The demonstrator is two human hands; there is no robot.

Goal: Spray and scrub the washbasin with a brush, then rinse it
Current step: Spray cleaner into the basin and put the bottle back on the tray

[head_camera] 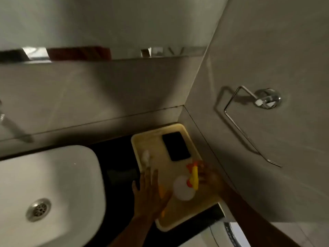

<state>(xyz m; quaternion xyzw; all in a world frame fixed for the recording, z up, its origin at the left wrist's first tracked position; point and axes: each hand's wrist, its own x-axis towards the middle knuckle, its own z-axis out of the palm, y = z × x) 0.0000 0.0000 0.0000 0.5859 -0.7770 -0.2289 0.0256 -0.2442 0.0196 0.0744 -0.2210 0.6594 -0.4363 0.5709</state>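
Basin: white ceramic washbasin (49, 184) seen at left on black table (114, 157).
Tray: cream plastic tray (178, 129) beside it, carrying yellow-and-orange spray bottle (193, 177).
Left hand (151, 195): fingers spread, held over tray.
Right hand (208, 177): blurred beside bottle; grip cannot be told.

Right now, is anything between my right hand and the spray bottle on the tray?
Nothing visible. The right hand is right beside the spray bottle's yellow trigger head on the tray, fingers reaching it. The phone lies farther back, and the left hand hovers clear.
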